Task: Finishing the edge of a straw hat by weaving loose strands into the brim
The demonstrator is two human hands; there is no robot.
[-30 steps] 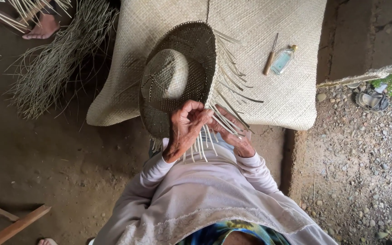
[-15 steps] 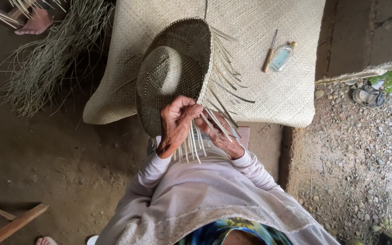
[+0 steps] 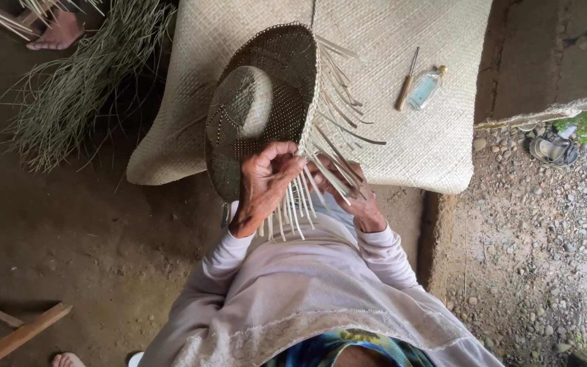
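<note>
A half-woven straw hat (image 3: 259, 109) with a domed crown and a dark brim is held over my lap. Loose pale strips (image 3: 334, 149) stick out all along its right and lower edge. My left hand (image 3: 266, 180) grips the brim's near edge, fingers curled over the weave. My right hand (image 3: 354, 197) lies under the fringe of strips, pinching some of them between its fingers. Both arms wear pale long sleeves.
A large woven mat (image 3: 402, 136) lies beneath the hat; on it rest a small awl with a wooden handle (image 3: 406, 88) and a little glass bottle (image 3: 424, 88). A heap of dry grass fibre (image 3: 76, 88) lies left, beside another person's bare foot (image 3: 52, 34). Gravel (image 3: 545, 258) is right, wooden sticks (image 3: 18, 333) lower left.
The hat has shifted slightly left and toward me. Both hands kept working along its brim edge, with the right hand moving further under the loose strips.
</note>
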